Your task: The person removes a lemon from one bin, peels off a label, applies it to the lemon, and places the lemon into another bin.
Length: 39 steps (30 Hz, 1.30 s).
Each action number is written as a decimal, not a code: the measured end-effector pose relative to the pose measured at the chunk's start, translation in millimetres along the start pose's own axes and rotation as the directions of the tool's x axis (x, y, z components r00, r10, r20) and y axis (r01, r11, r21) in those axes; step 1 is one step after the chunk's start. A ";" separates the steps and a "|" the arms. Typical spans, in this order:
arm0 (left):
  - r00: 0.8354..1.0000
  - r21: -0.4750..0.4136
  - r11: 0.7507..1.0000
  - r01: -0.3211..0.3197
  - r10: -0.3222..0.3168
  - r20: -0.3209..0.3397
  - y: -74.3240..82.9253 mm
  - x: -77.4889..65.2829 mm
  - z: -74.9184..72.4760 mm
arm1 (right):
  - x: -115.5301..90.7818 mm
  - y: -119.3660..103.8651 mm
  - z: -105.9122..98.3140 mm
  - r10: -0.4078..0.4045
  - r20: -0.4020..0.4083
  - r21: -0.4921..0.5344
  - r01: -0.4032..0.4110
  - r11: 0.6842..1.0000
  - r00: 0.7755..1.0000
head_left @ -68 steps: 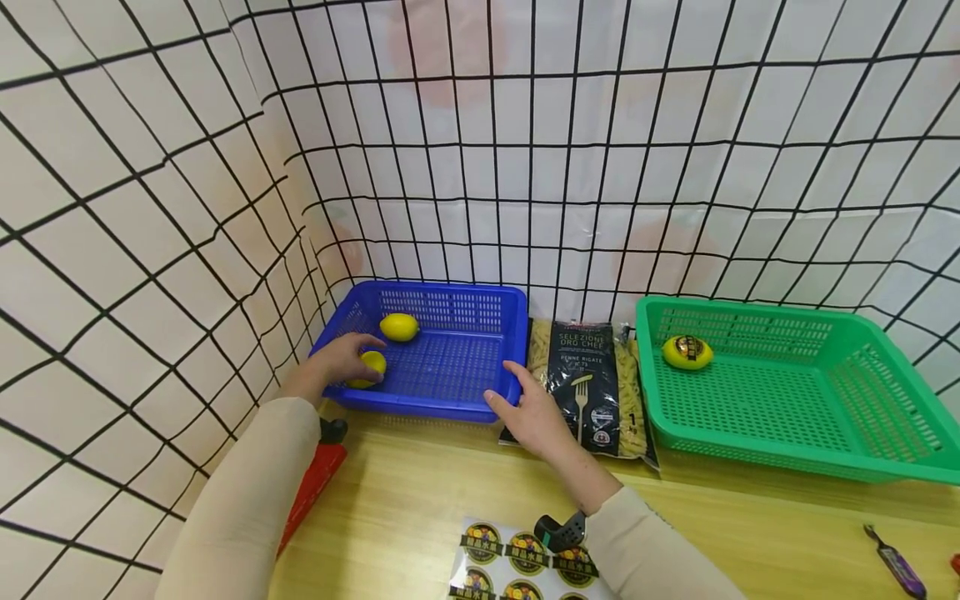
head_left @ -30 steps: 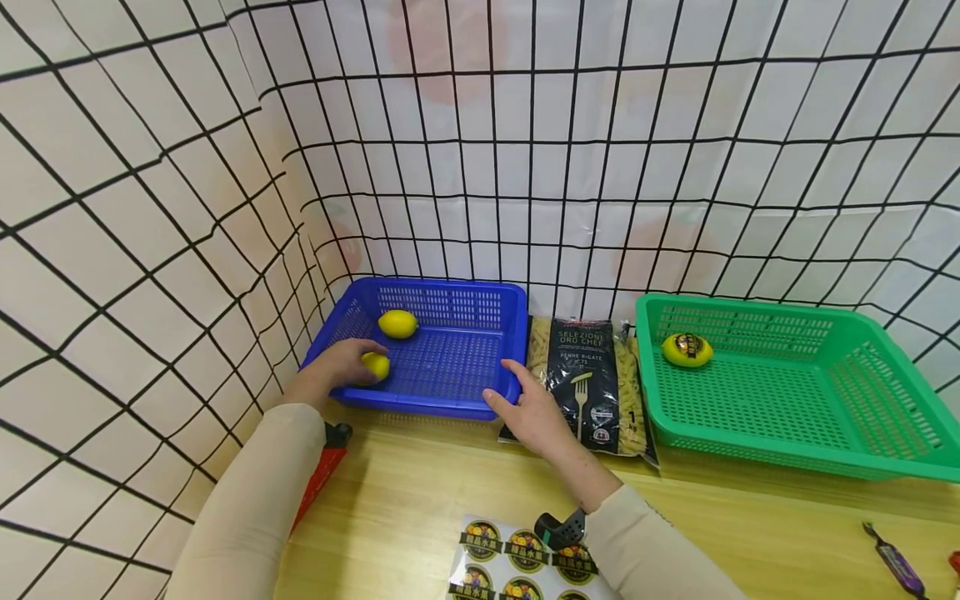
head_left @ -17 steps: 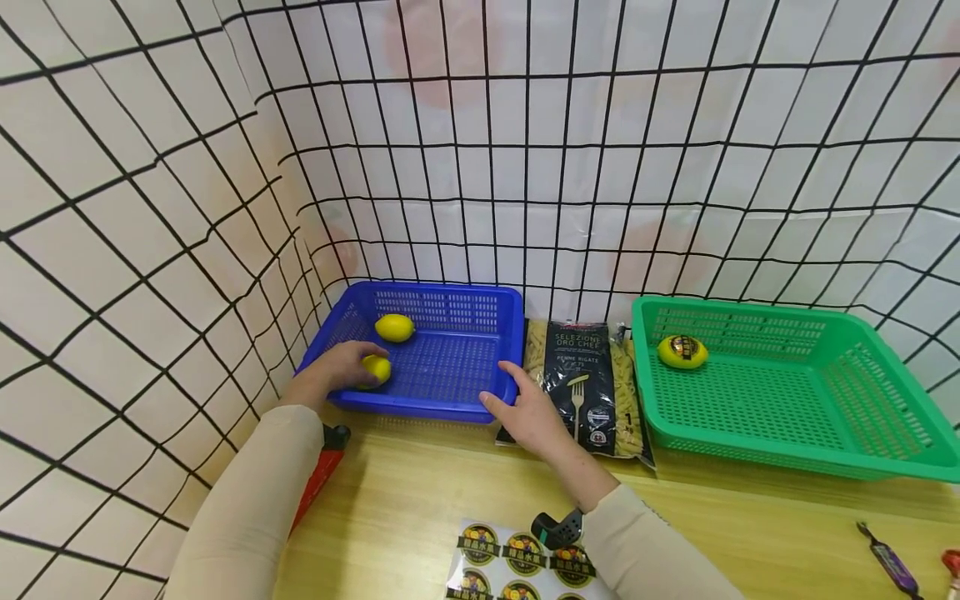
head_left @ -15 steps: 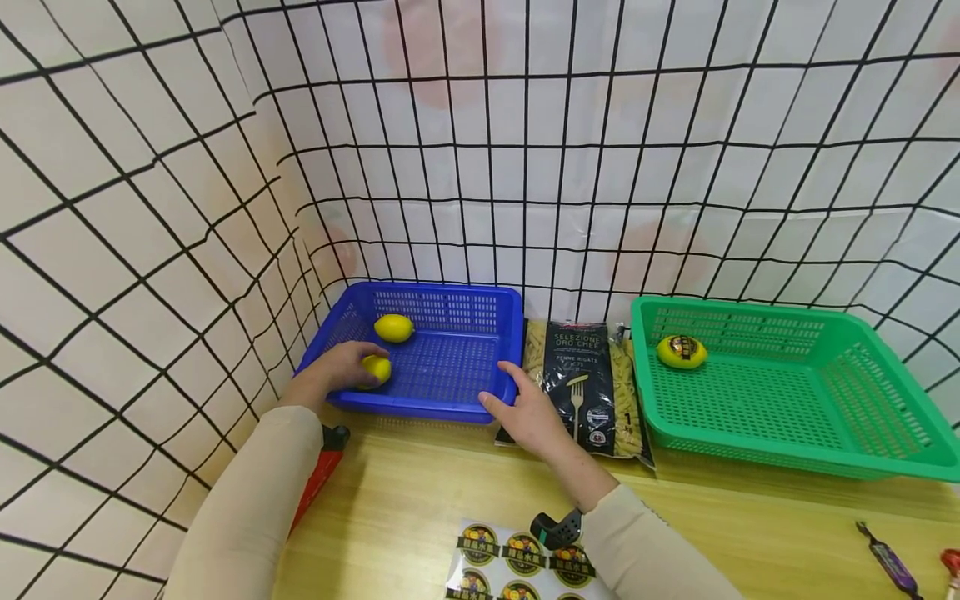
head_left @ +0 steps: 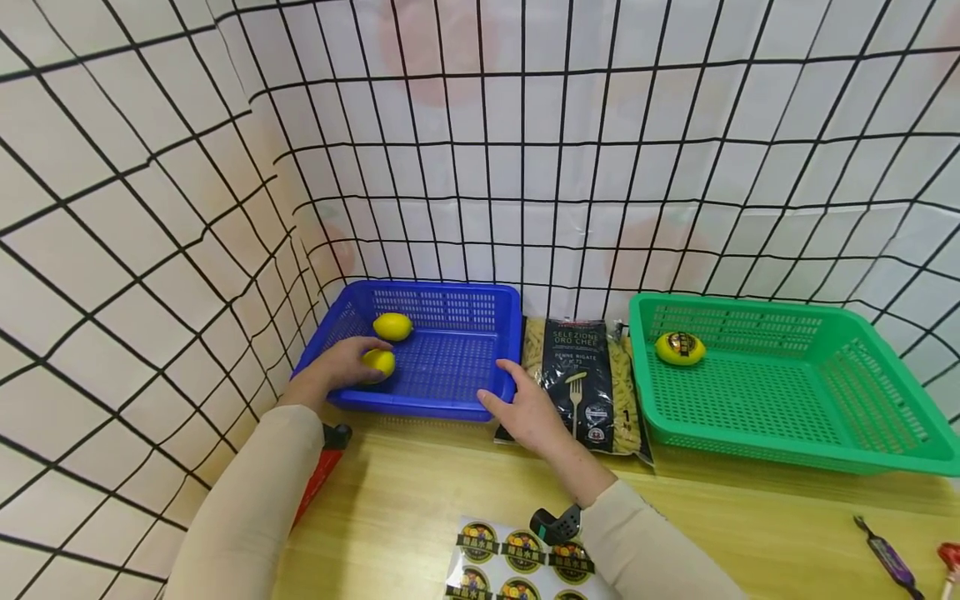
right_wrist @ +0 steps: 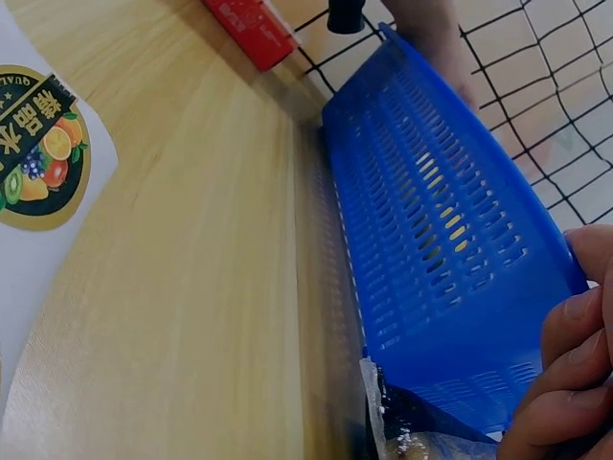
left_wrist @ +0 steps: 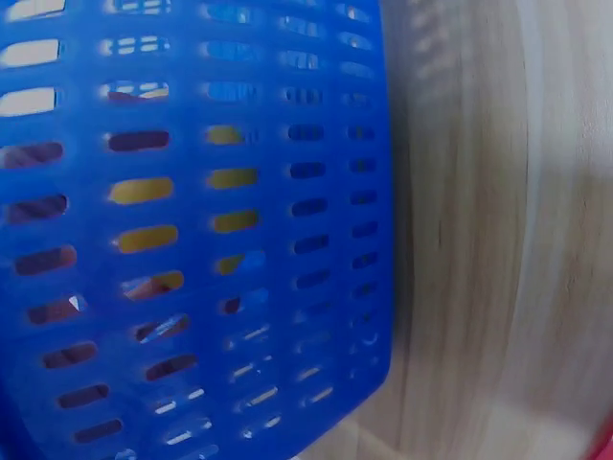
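- White wall [head_left: 161, 250] with black grid lines stands at your far left and continues behind both baskets.
- Your left sleeve [head_left: 251, 500] is beige and stretches over the pale wooden table [head_left: 397, 508]; a red packet [head_left: 318, 483] lies next to it, partly covered by it from above.
- Your left hand [head_left: 341, 362] reaches into the left side of the blue basket [head_left: 450, 407], with fingers and thumb wrapped round the held lemon [head_left: 383, 362].
- This lemon is inside that basket, towards its front left corner; I cannot tell whether it touches the bottom. Your left wrist view shows yellow through the slots.
- Just behind it, the second lemon [head_left: 392, 326] lies loose near the back wall.
- Your right hand [head_left: 528, 412] grasps the front right corner of the blue basket, thumb and forefinger over the rim; your right wrist view shows more fingers bent at the outer side.
- Nearer you, the sticker sheet [head_left: 522, 552] lies flat beside your black wristband [head_left: 555, 525].
- Between the baskets you have the pasta bag [head_left: 577, 375].
- Further right, the green basket [head_left: 750, 451] holds the labelled lemon [head_left: 680, 348] in its left part.
- At your far right lies a purple wrapper [head_left: 890, 560], with a red item [head_left: 951, 553] beside it, cut off by the edge.
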<state>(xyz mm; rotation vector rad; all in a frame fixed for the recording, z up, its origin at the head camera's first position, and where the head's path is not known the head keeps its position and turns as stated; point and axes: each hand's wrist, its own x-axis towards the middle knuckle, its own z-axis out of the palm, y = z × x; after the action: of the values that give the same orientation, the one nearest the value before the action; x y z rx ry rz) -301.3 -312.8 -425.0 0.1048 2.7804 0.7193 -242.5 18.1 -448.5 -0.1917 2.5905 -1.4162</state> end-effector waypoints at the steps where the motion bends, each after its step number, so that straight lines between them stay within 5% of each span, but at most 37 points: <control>1: 1.000 -0.004 1.000 -0.009 0.009 -0.010 0.7 0.0 -0.2 | 0.1 -0.5 -0.7 -0.003 0.005 -0.006 0.003 1.000 1.000; 11: 0.978 -0.061 0.984 -0.169 0.161 -0.130 19.7 -2.2 2.5 | -13.1 3.5 -6.8 -0.057 0.034 0.007 0.057 0.998 0.998; 19: 0.931 -0.166 0.931 -0.325 0.284 -0.229 49.7 -15.5 9.2 | -39.3 3.8 -8.2 -0.128 0.008 -0.003 0.128 0.992 0.992; 26: 0.906 -0.102 0.925 -0.365 0.328 -0.266 72.3 -25.1 15.0 | -64.1 3.7 -12.3 -0.156 0.041 0.003 0.156 0.988 0.987; 34: 0.871 -0.068 0.906 -0.419 0.380 -0.310 92.6 -40.8 20.6 | -92.5 10.8 -24.2 -0.173 0.179 -0.067 0.187 0.980 0.969; 39: 0.846 -0.115 0.883 -0.455 0.388 -0.366 99.3 -48.0 26.8 | -105.2 20.9 -31.7 -0.197 0.236 -0.035 0.211 0.977 0.952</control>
<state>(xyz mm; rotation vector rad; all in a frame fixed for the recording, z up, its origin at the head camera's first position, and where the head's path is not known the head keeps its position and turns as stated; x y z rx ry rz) -247.6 -220.0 -387.9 0.6352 3.0120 1.2222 -147.5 76.3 -439.1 -0.6125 2.4780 -1.2892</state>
